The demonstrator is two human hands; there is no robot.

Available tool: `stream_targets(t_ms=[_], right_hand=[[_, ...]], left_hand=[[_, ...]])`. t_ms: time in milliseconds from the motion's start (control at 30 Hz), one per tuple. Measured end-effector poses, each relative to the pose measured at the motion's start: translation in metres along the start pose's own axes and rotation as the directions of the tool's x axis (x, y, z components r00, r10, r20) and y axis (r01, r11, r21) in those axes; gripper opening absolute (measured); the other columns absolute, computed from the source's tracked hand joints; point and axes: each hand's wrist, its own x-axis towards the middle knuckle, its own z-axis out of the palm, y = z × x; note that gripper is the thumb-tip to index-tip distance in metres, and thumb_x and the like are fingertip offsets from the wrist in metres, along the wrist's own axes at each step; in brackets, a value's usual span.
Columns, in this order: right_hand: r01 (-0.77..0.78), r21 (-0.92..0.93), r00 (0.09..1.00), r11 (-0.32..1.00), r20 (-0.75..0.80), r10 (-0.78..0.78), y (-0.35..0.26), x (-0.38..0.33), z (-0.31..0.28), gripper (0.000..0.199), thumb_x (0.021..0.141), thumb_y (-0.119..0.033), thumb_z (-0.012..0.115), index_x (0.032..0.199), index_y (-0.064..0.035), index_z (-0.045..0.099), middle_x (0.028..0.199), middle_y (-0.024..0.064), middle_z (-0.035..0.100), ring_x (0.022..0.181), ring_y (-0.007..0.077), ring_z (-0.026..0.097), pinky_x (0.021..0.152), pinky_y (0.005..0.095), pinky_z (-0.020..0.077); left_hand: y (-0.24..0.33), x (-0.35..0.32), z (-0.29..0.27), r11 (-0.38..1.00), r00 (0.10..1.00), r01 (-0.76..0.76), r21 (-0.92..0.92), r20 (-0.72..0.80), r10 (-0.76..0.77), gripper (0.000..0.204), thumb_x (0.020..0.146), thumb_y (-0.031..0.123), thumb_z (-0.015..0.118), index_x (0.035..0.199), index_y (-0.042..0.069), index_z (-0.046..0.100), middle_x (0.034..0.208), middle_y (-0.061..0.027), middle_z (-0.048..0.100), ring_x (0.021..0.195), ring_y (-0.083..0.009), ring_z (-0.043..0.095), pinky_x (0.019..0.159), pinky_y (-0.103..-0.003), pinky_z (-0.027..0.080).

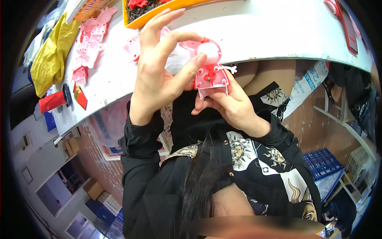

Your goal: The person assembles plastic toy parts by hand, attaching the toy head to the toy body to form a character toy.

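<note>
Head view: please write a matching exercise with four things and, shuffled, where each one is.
Things
1. pink casing
2. yellow cloth
3. red-edged phone
4. yellow-orange tray

Places
A. at the right end of the white table
B. at the picture's top edge, holding dark small parts
C. in the right hand, with the left hand at its top
D. at the table's left edge

Pairs: 1-C, 2-D, 3-A, 4-B

Pink-and-white plastic part (212, 72), black sun-patterned shirt (254, 163)
</note>
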Motion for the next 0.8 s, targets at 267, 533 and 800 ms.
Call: stream_targets(t_ms=[267, 533, 800], right_hand=[[-0.002, 0.026, 1.0, 1.0, -0.007, 0.003, 0.006, -0.004, -0.001, 0.038, 0.096, -0.005, 0.04, 0.132, -0.0025, 0.028, 0.109, 0.0203, 0.051, 0.087, 0.0266, 0.06, 0.078, 0.0441, 0.0551], [-0.039, -0.022, 0.999, 0.999, 0.002, 0.04, 0.011, -0.007, -0.006, 0.039, 0.096, -0.005, 0.039, 0.134, -0.0034, 0.027, 0.104, 0.0174, 0.052, 0.088, 0.0269, 0.06, 0.077, 0.0413, 0.0542], [-0.044, 0.002, 0.997, 0.999, 0.068, 0.044, 0.009, -0.005, -0.01, 0.04, 0.098, -0.008, 0.039, 0.136, -0.0052, 0.024, 0.116, 0.0201, 0.051, 0.089, 0.0218, 0.061, 0.082, 0.0389, 0.0532]], left_hand=[[0.002, -0.008, -0.001, 0.994, 0.998, 0.064, -0.087, -0.008, -0.065, 0.036, 0.064, 0.016, 0.081, 0.096, 0.007, 0.066, 0.128, -0.0189, 0.049, 0.126, -0.0375, 0.038, 0.101, -0.045, 0.035], [0.018, -0.014, 0.004, 0.991, 0.998, 0.026, 0.129, -0.067, -0.017, 0.032, 0.065, 0.018, 0.08, 0.094, 0.01, 0.068, 0.128, -0.0146, 0.05, 0.129, -0.0389, 0.033, 0.104, -0.049, 0.029], [0.007, -0.025, 0.001, 0.994, 0.984, 0.055, -0.097, -0.161, -0.07, 0.038, 0.066, 0.01, 0.079, 0.101, 0.006, 0.066, 0.128, -0.0171, 0.052, 0.128, -0.0382, 0.039, 0.102, -0.047, 0.034]])
